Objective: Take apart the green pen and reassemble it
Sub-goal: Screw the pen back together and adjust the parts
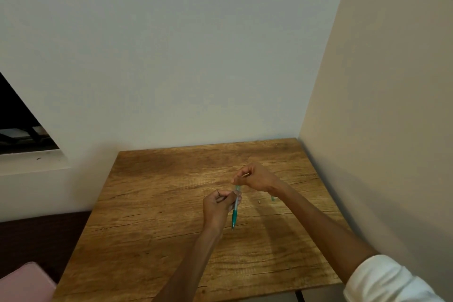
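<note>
Slim translucent teal-green plastic pen (235,213), darker green twd tip. Square wooden table (152,228): warm brown w/ dark grain streaks. Rolled cloth sleeve (384,279) white. Back wall (196,56) pale grey-white; side wall (392,105) beige.

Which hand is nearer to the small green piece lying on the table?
Right. The right hand is up and to the left of the green piece, its wrist just above it. The left hand, gripping the pen, is farther left.

Both hands (241,191) on green pen (235,211)
</note>
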